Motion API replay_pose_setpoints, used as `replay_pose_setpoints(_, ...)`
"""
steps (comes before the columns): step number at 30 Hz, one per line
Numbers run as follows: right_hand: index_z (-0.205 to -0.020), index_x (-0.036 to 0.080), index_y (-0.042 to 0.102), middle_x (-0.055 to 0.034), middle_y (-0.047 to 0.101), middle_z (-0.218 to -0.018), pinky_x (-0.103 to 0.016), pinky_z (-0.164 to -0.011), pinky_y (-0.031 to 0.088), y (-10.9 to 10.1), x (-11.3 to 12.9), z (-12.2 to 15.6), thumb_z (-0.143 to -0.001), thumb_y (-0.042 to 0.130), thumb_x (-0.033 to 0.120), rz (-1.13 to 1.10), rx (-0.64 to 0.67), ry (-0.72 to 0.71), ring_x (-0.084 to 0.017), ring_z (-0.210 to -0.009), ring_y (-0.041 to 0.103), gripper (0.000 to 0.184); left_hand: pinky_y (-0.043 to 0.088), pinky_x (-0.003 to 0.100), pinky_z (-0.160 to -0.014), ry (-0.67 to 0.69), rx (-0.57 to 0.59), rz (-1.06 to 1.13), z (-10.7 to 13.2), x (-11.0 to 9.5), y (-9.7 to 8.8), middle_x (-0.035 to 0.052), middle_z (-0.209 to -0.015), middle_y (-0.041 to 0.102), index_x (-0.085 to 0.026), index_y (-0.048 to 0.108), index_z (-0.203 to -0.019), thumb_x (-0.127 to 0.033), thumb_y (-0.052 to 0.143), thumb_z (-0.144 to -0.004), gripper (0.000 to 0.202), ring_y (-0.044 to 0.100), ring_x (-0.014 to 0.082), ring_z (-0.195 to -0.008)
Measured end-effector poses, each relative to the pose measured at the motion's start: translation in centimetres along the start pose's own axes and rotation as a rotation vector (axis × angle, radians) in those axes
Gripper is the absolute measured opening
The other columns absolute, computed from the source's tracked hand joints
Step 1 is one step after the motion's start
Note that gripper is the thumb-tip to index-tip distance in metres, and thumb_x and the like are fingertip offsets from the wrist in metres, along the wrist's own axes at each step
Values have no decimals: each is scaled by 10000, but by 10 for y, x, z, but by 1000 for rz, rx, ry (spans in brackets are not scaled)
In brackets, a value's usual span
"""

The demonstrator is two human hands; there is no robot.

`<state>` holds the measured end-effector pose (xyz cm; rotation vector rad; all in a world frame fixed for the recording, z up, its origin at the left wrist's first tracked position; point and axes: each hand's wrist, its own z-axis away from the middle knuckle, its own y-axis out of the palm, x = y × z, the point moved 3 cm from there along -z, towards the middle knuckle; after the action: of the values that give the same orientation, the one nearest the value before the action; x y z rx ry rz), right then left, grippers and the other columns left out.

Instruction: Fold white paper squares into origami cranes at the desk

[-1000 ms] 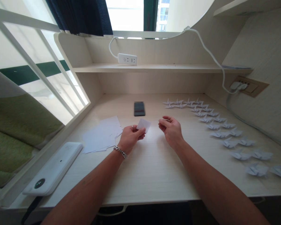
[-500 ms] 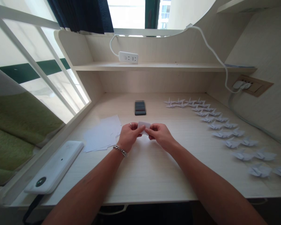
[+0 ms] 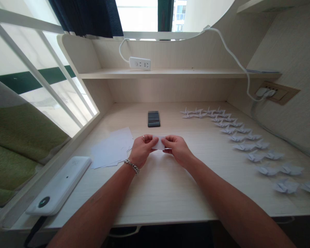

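Observation:
Between my two hands is a small folded piece of white paper, held just above the desk. My left hand, with a ring and a chain bracelet, pinches its left side. On the right side, the thumb and fingers of my right hand are closed on the same paper. Loose white paper sheets lie in a spread pile left of my left hand. Two rows of folded paper cranes run along the desk's right side. How the paper is folded underneath is hidden by my fingers.
A dark phone-like object lies beyond my hands. At the left edge sits a long white device with a black strap. A power strip rests on the shelf. A white cable runs to the wall socket.
My right thumb has shifted to the upper right part of the paper, and more of its lower face shows. Both hands still hold it in nearly the same place.

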<state>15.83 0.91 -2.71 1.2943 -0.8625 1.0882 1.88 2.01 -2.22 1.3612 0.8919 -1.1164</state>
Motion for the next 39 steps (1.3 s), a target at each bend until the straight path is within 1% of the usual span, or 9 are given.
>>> replay_pose_setpoints(4,-726,171,605,-5,621,-703,-251,-578,477,4,-4,-1,-607,750,473,-102,1,45,-131,-662,582,355,484,233,-626,-5,24,101,0,0,2,20,-693,657,-104,605,-783,-282,848,-552,380,606,106,-647)
replay_pose_setpoints(10,-656,178,565,36,505,-550,-216,-442,382,5,-6,-3,-701,661,528,77,-176,-135,-89,-486,452,366,357,167,-492,38,35,82,0,-1,3,-79,-527,528,-126,590,-869,-208,854,-534,435,476,37,-481)
replay_pose_setpoints(14,-618,181,523,40,477,-489,-222,-397,324,4,-7,-3,-739,611,600,153,-162,-202,-83,-413,417,445,369,172,-506,63,7,46,-1,-2,0,-80,-538,523,-126,581,-879,-232,849,-548,440,482,41,-495)
replay_pose_setpoints(19,-630,171,541,23,531,-504,-228,-447,391,5,-8,-3,-689,664,607,137,-62,-127,-93,-441,475,457,444,195,-578,53,-38,55,1,-5,-2,-59,-588,570,-123,572,-940,-252,850,-552,494,549,63,-562)
replay_pose_setpoints(22,-614,175,518,33,514,-483,-223,-431,362,3,-7,-4,-712,652,595,158,-108,-194,-85,-423,451,452,501,257,-649,-4,37,67,2,-4,1,-41,-627,601,-133,565,-989,-248,844,-568,518,604,99,-618)
replay_pose_setpoints(26,-620,175,520,27,519,-499,-227,-430,367,2,-8,-5,-706,635,628,182,-117,-191,-91,-434,461,475,518,295,-639,-38,146,-39,4,0,5,1,-654,646,-127,565,-902,-233,842,-569,447,630,133,-607)
replay_pose_setpoints(30,-620,179,516,27,519,-507,-229,-435,387,0,-4,-5,-668,648,655,144,-102,-151,-93,-447,468,497,490,269,-585,3,126,-45,3,-2,3,-3,-592,643,-127,565,-869,-212,849,-544,440,600,121,-536)
replay_pose_setpoints(34,-602,191,480,54,468,-488,-223,-432,396,-16,7,-8,-627,693,644,25,-234,-179,-79,-438,426,501,449,225,-575,77,65,29,3,-11,-2,-26,-541,620,-129,584,-861,-174,853,-520,436,562,88,-516)
replay_pose_setpoints(39,-625,180,520,24,535,-533,-227,-458,411,-18,6,-8,-677,671,617,145,-200,-197,-94,-476,488,465,472,250,-644,4,111,21,4,-9,0,14,-705,663,-130,612,-935,-226,847,-554,458,593,98,-617)
